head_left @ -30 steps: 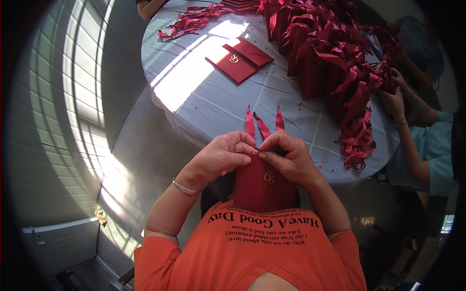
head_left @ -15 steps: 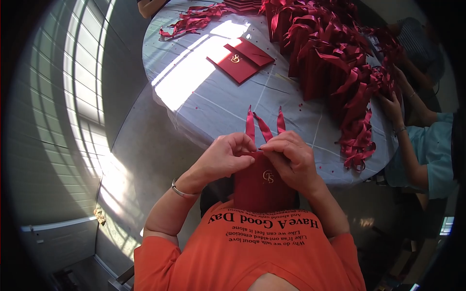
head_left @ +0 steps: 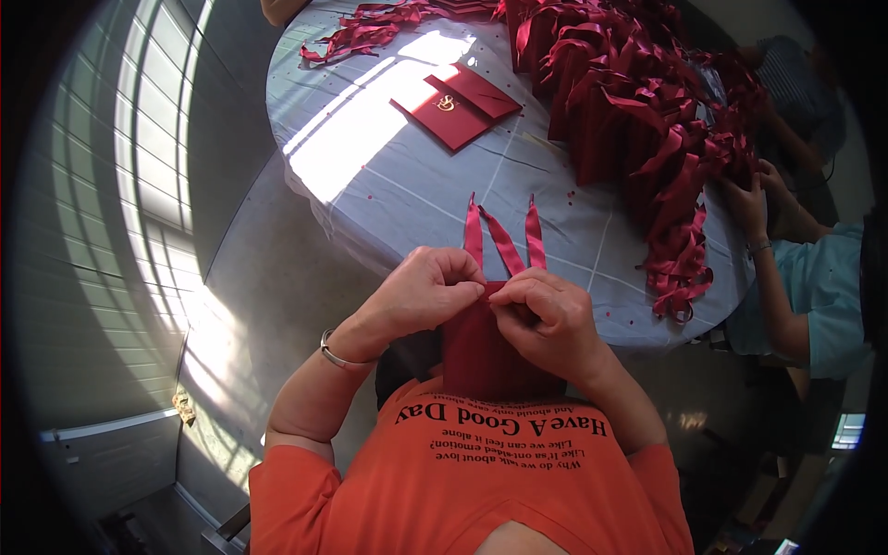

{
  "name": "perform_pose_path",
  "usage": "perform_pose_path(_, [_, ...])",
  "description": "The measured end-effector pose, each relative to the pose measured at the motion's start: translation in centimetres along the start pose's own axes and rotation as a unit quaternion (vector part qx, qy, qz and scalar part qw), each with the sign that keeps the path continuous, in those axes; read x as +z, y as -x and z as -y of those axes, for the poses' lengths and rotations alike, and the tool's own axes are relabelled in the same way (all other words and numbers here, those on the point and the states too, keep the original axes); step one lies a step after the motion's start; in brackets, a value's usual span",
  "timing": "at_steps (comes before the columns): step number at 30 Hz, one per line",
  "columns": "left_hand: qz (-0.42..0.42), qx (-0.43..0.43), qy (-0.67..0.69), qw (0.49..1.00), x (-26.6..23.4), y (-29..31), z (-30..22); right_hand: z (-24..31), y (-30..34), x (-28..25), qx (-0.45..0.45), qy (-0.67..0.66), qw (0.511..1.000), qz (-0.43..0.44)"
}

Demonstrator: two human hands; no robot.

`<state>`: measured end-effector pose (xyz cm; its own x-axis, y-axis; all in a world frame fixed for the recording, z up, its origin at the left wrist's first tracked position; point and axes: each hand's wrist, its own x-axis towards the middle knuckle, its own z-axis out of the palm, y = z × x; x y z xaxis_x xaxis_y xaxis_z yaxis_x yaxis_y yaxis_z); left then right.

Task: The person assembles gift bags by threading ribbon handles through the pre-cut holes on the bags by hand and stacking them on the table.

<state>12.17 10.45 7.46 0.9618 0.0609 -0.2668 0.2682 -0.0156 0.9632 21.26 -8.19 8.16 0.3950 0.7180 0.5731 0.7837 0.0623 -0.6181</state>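
Note:
A dark red paper gift bag (head_left: 481, 347) stands upright in front of my chest, its upper edge toward the table. My left hand (head_left: 430, 291) pinches the left side of that edge between thumb and fingers. Close beside it, my right hand (head_left: 548, 319) is closed on the same edge and covers much of the bag's front. Red ribbon ends (head_left: 500, 237) stick out beyond my fingers, over the table's near edge. Whether a ribbon is also between my fingertips cannot be made out.
The round table (head_left: 425, 217) has a pale cloth. On it lie a flat, folded red bag (head_left: 467, 116), loose ribbons (head_left: 356, 42) and a long row of ribboned red bags (head_left: 601, 111). At the right, another person's hands (head_left: 751, 205) touch that row.
My right hand has turned and shifted slightly, now hiding the gold mark on the bag's front. My left hand still pinches the upper edge, a little higher in view.

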Motion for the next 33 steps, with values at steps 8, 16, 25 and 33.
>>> perform_pose_path(8, [-0.007,0.014,-0.031,0.999,0.1,0.3,0.2,1.3,-0.6,0.4,0.041,0.047,0.998,0.034])
perform_pose_path(16, [-0.016,0.056,-0.071,0.996,0.7,0.9,-0.8,1.8,-2.1,-1.4,0.087,0.049,0.982,0.159])
perform_pose_path(25, [-0.039,0.145,-0.141,0.979,2.0,2.1,-2.1,-4.5,-6.2,-2.9,0.261,-0.249,0.858,0.365])
perform_pose_path(33, [-0.035,0.118,-0.086,0.989,2.1,2.1,-1.0,-6.3,-7.7,-1.1,0.36,-0.319,0.727,0.489])
